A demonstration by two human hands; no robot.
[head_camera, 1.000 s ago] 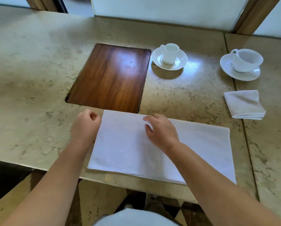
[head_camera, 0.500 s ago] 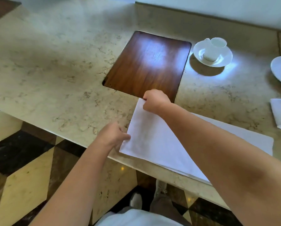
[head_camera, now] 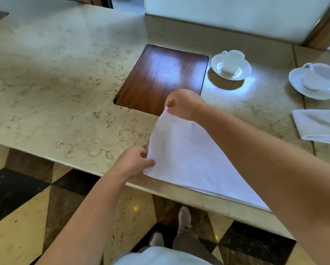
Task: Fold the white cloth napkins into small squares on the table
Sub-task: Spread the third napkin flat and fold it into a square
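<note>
A white cloth napkin, folded into a long strip, lies along the near edge of the marble table. My right hand pinches its far left corner and lifts it off the table. My left hand pinches the near left corner. The napkin's left end is raised; its right part is hidden under my right forearm. A second napkin, folded into a small square, lies at the right.
A dark wooden panel is set into the table just beyond my right hand. A white cup on a saucer stands right of it, and another cup and saucer stands further right. The table edge runs under the napkin.
My right hand moved from the napkin's middle to its far left corner, and my left hand to the near left corner. Both corners have been pinched and the left end lifted.
</note>
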